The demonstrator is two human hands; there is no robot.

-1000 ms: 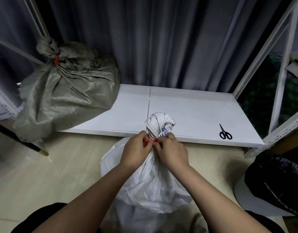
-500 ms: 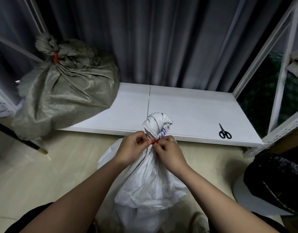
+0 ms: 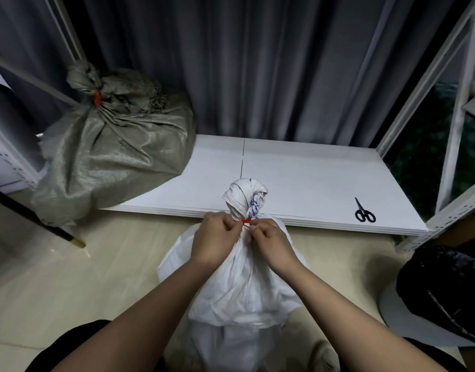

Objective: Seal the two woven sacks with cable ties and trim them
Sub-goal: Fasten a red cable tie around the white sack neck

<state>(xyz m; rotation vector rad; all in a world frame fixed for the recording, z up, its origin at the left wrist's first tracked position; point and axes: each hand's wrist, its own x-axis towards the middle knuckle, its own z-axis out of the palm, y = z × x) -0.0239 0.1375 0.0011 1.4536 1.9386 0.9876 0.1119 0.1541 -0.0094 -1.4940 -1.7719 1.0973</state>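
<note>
ok, red cable tie (image 3: 246, 220) mostly hidden between fingers, only short bit visible at neck of white sack (image 3: 241, 275); lock end not discernible. left hand (image 3: 213, 238) and right hand (image 3: 268, 241) both curled, pinching tie at gathered neck. white sack upright on floor, front of white board (image 3: 311, 178). grey sack (image 3: 110, 157) rear left, red tie on. scissors (image 3: 363, 212) on board, right.

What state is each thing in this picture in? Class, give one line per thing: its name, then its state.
Grey sack: neck bunched, red tie around it.
White sack: upright, neck gathered, red cable tie around it.
Left hand: pinching the cable tie.
Right hand: pinching the cable tie.
Scissors: lying unused on the white board; open or closed, too small to tell.
</note>
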